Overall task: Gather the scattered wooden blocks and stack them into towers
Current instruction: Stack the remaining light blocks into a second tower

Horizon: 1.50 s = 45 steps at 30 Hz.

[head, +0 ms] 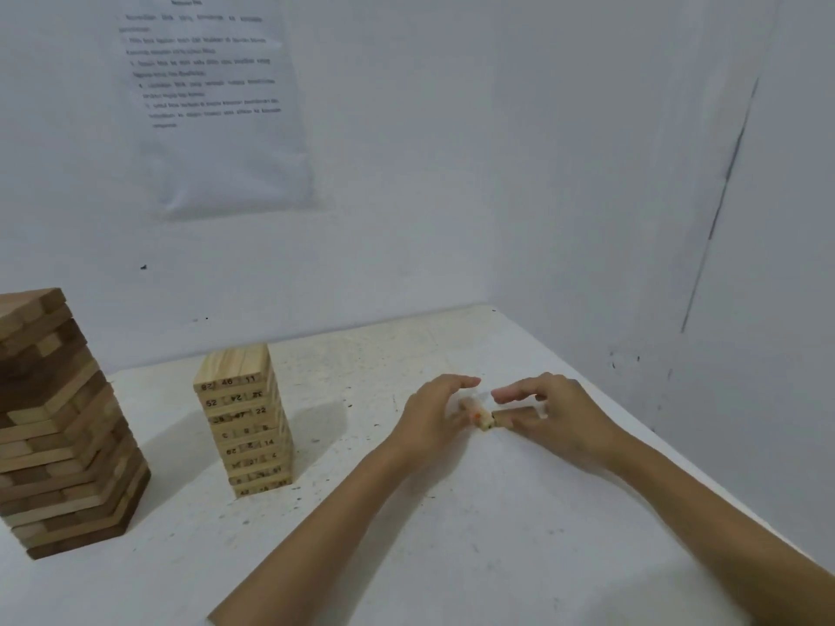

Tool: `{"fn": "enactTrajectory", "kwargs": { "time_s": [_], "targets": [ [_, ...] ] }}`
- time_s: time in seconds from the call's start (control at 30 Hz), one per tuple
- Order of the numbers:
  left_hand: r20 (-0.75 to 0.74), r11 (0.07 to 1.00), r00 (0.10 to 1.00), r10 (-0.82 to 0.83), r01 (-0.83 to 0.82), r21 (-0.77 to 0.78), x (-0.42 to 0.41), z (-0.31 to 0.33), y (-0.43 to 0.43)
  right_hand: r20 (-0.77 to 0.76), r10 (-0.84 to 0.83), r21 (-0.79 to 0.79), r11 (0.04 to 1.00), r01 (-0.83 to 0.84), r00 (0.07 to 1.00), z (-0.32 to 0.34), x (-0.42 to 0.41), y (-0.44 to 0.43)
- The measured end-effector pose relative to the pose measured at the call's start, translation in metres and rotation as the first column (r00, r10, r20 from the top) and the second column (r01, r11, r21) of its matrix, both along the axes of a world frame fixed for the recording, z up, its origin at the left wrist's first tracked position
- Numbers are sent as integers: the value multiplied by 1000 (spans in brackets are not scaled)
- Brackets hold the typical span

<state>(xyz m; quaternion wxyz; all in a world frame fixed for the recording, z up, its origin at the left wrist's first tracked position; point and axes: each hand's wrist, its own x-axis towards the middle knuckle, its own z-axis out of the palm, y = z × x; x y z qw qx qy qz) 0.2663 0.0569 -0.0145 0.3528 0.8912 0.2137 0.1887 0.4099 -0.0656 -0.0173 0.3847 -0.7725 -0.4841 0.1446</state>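
Two towers stand on the white table [474, 512]. A large dark-and-light wooden tower [58, 426] rises at the left edge. Right of it stands a smaller pale tower [246, 422] of numbered blocks. Toward the far right of the table, small pale blocks [482, 420] lie between my hands, one with an orange mark. My left hand [433, 417] curves round them from the left, fingers bent and touching them. My right hand [553, 411] pinches the blocks' right end between thumb and fingers. How many blocks lie there is hidden by the fingers.
The table sits in a corner of white walls; the right wall [723, 264] runs close along the table's right edge. A printed paper sheet [212, 97] hangs on the back wall above the towers. The tabletop carries small dark specks.
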Motion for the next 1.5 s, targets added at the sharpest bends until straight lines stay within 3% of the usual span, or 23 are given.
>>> {"fn": "enactTrajectory", "kwargs": {
  "time_s": [0.13, 0.27, 0.5, 0.67, 0.8, 0.9, 1.1, 1.33, 1.5],
  "targets": [
    [13, 995, 997, -79, 78, 65, 4, -10, 3, 87, -21, 64, 998, 16, 996, -7, 2, -3],
    [0, 971, 998, -56, 55, 231, 11, -12, 9, -52, -53, 205, 977, 63, 997, -10, 9, -4],
    [90, 996, 995, -38, 31, 80, 19, -9, -13, -253, -88, 289, 944, 162, 963, -8, 28, -16],
    [155, 987, 987, -30, 54, -149, 25, -4, -15, -161, -132, 124, 980, 153, 978, -6, 42, -24],
    [147, 958, 989, -22, 63, -281, 24, -4, -17, 192, -120, -123, 982, 146, 974, -14, 49, -27],
    [162, 949, 987, 6, 45, -311, 18, -3, -19, 223, -119, -64, 989, 137, 968, -15, 47, -26],
    [176, 937, 984, 33, 30, -349, -8, 5, -23, -129, -12, 82, 996, 23, 992, -4, 16, -22],
    [154, 925, 986, 66, -3, -379, -59, 7, -24, -230, 178, 36, 984, -175, 957, 5, -34, -12],
    [124, 890, 985, 118, -50, -453, -99, 2, -21, -408, 308, 113, 951, -287, 860, 8, -69, -1]
  ]
}}
